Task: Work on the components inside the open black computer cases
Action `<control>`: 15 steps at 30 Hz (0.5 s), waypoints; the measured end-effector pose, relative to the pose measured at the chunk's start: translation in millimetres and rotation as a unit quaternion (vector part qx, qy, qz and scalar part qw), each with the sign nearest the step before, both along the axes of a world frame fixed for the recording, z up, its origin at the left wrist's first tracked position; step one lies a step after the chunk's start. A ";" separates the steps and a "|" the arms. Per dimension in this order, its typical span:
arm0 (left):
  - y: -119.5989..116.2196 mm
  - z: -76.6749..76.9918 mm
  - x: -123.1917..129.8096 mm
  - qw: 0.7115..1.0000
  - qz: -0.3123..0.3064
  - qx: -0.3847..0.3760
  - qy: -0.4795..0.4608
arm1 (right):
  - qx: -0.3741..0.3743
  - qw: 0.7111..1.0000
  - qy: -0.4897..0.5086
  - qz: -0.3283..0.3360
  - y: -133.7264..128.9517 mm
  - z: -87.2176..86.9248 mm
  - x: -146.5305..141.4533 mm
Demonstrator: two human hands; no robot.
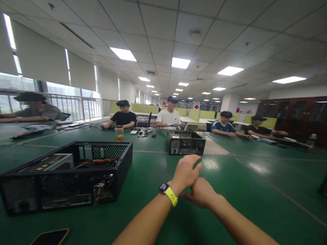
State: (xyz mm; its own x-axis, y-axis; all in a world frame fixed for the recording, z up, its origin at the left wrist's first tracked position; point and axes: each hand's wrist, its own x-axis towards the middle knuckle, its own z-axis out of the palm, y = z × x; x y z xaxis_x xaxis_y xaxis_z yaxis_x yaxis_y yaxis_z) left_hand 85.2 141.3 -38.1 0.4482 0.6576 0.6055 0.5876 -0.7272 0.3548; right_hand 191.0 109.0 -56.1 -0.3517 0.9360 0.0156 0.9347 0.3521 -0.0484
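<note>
My left hand (187, 171) is held out above the green table, fingers stretched to the right and thumb apart, with nothing seen in it. A smartwatch with a yellow-green band (170, 195) sits on that wrist. Against the thumb side of the left hand rests my right hand (203, 193), its fingers curled and partly hidden; what they hold, if anything, does not show. To the left lies an open black computer case (122, 170) with a power supply (60, 161) and coloured cables inside. A smaller-looking black computer case (186, 143) stands beyond my hands.
A phone (51, 237) lies at the near left edge. Farther back are a jar of amber liquid (119, 133) and several small parts (143, 132). Several people sit around the far side, among them a person in white (168, 117). A clear bottle (311, 140) stands at right.
</note>
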 end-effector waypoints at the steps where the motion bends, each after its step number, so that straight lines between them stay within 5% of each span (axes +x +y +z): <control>1: -19.5 -6.7 -0.2 0.996 -0.083 0.000 0.014 | -0.026 0.998 0.027 0.055 -21.0 -5.9 -1.5; 3: -61.1 -27.8 -10.0 0.981 -0.190 -0.014 0.026 | -0.059 0.983 0.067 0.159 -62.0 -17.1 -0.7; 7: -128.1 -53.7 -31.9 0.971 -0.179 -0.015 -0.159 | -0.040 0.974 0.111 0.196 -111.6 -16.0 3.5; 11: -166.6 -24.8 -33.5 0.922 -0.190 0.043 -0.336 | 0.028 0.976 0.127 0.176 -133.8 12.8 -2.0; 15: -187.3 10.6 -34.8 0.896 -0.288 0.041 -0.336 | 0.041 0.968 0.166 0.186 -162.7 30.9 -4.0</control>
